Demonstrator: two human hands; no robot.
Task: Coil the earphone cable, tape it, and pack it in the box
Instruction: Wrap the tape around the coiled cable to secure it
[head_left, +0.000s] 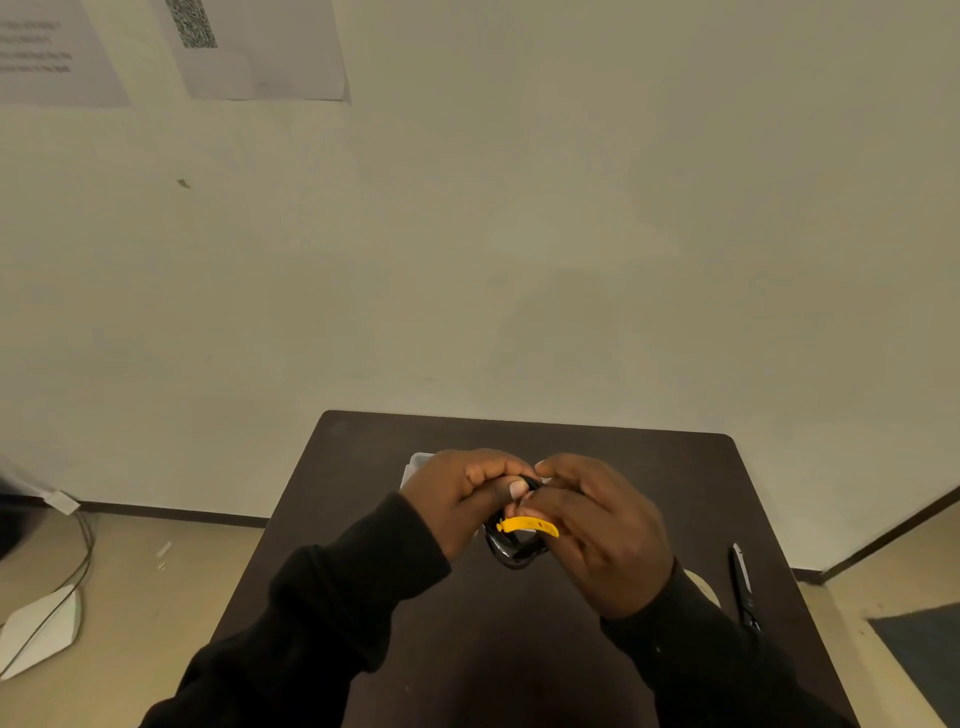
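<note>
Box (418, 464) mostly hidden behind hands (540, 512) clasping coiled cable (511, 553)

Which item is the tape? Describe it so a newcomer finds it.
On the dark table, look between the left hand and right hand, held together above it. A short yellow strip crosses the black coiled cable. It is the only bright thing there.

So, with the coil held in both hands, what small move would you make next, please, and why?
Probably wrap the yellow tape strip around the black coiled cable. Both hands, left and right, hold the coil, and the strip's end sticks out loose.
</note>
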